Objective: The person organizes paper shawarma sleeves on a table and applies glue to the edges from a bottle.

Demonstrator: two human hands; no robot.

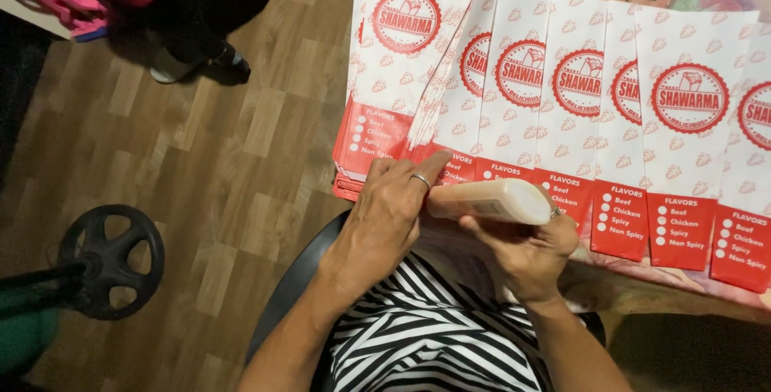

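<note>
Here, a cream squeeze bottle (490, 201) is clamped by the right hand (526, 251), while a printed paper bag (450, 131) is touched by the left hand (385, 215), fingers together.

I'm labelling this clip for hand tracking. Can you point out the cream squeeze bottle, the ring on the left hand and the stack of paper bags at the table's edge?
cream squeeze bottle (490, 201): head view, middle of its body.
ring (421, 179): head view, band on the left hand's finger.
stack of paper bags (397, 46): head view, printed face of the top bag.
</note>
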